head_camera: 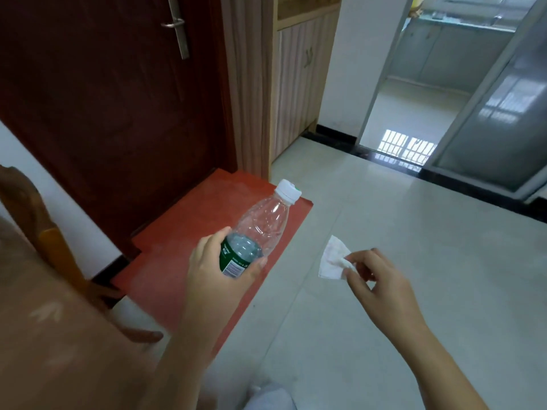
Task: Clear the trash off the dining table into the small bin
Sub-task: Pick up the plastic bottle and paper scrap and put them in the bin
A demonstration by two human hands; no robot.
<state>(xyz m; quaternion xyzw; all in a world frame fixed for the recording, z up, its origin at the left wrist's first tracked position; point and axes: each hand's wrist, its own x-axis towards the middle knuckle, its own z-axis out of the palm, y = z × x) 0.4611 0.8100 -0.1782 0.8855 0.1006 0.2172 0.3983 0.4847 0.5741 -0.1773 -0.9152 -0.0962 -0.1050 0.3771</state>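
My left hand (216,276) grips a clear empty plastic bottle (263,220) by its green label, with the white cap pointing up and away. My right hand (376,282) pinches a crumpled white tissue (333,258) between thumb and fingertips, held out over the floor. The wooden dining table (53,335) fills the lower left corner. No bin is in view.
A wooden chair (44,232) stands by the table at the left. A red mat (189,232) lies in front of a dark red door (118,99). Pale floor tiles (414,247) stretch to the right toward an open doorway (414,113) into a kitchen.
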